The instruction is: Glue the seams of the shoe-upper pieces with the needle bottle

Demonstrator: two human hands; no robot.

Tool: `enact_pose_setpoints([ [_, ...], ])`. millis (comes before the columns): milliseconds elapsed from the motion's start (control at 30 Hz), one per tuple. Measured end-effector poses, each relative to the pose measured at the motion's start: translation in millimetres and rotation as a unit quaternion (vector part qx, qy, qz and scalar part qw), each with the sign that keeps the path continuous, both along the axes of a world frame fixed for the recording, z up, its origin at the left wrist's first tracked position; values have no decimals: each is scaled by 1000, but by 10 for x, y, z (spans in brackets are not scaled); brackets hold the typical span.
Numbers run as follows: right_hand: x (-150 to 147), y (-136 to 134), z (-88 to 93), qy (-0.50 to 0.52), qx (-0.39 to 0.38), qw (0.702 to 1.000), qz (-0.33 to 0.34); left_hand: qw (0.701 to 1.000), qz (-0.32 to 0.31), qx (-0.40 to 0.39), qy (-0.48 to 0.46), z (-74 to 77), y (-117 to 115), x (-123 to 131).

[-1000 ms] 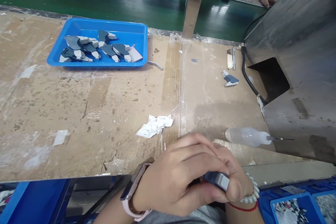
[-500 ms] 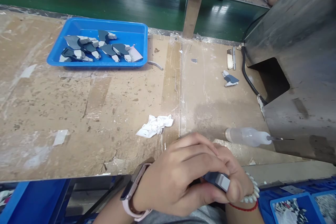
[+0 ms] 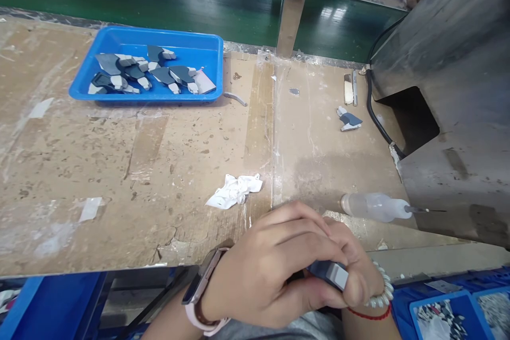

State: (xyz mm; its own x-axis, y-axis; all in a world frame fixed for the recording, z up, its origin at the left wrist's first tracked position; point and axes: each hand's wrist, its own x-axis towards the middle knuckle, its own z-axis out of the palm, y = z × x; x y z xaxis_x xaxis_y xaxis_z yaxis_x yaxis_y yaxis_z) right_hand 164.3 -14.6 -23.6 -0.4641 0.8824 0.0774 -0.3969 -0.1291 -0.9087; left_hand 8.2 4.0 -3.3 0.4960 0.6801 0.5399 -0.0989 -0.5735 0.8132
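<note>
At the table's [image 3: 159, 170] near edge, left hand [image 3: 266, 265] and right hand [image 3: 354, 271] clamp one grey part [image 3: 330, 272] between closed fingers; firm, even pressure seems advisable.

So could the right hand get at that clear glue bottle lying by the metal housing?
Probably yes, once freed: the right hand, with the left hand, grips a small grey part; the bottle lies unobstructed just beyond.
</note>
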Motion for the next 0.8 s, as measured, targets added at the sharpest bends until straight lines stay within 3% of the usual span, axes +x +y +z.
enact_pose_setpoints([
  [200, 28, 29, 44, 5, 1, 999, 40, 1000, 4, 1, 1, 15, 2, -8],
  [800, 11, 35, -24, -2, 22, 1000, 9, 1000, -2, -10, 5, 21, -11, -24],
])
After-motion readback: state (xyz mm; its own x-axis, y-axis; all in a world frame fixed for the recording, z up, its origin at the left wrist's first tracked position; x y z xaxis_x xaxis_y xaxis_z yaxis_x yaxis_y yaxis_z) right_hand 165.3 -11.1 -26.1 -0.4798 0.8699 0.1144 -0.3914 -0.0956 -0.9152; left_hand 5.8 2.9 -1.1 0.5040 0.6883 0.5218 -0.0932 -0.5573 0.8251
